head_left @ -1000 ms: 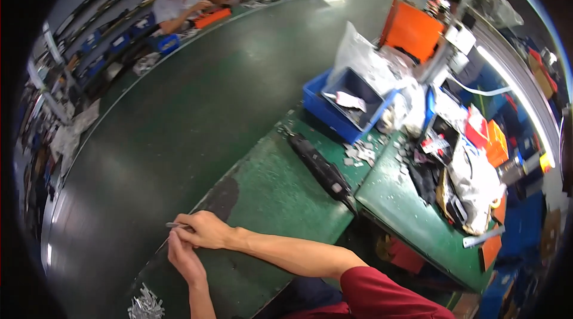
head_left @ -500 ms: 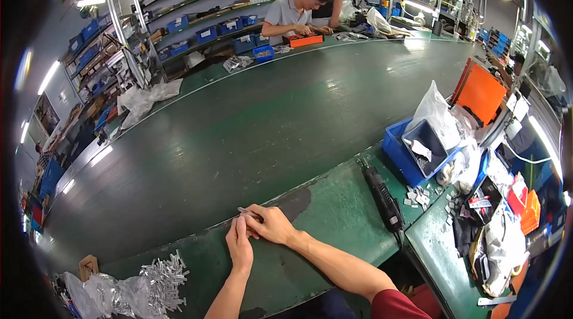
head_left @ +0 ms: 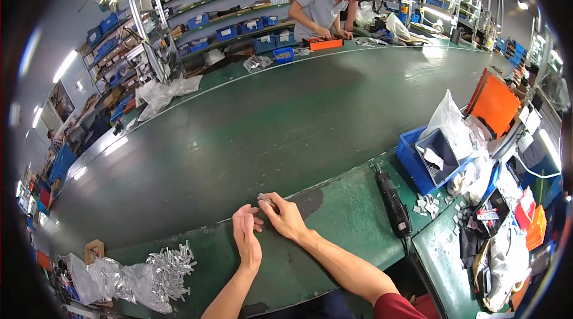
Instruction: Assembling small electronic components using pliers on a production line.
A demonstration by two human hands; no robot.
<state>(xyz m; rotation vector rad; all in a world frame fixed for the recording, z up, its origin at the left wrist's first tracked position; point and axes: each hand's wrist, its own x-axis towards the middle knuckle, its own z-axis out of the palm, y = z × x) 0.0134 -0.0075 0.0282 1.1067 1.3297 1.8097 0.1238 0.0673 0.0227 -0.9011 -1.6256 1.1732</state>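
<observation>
Workbench, green surface (head_left: 334, 223), at the near edge of a wide dark green conveyor belt (head_left: 250, 128). Right hand (head_left: 285, 216): resting on the bench edge, thumb and forefinger pinched on a small silvery metal piece (head_left: 263, 198), which sits at the fingertips just at the belt's border. Left hand (head_left: 247, 236): just beside the right, palm turned inward, fingers loosely together and slightly curled, tips near the right hand's knuckles; whether it touches the metal piece cannot be told. Heap of small silvery metal parts (head_left: 170, 262): on the bench to the left of the hands, spilling from a crumpled clear plastic bag (head_left: 113, 280). Black electric screwdriver (head_left: 394, 205): lying on the bench to the right of the hands, well apart from them. Blue plastic bin (head_left: 421, 163): farther right, holding a smaller grey bin and clear bags; small pale parts scattered before it. Another person (head_left: 328, 5): across the belt, bent over an orange tray (head_left: 325, 44), before shelves of blue bins.
</observation>
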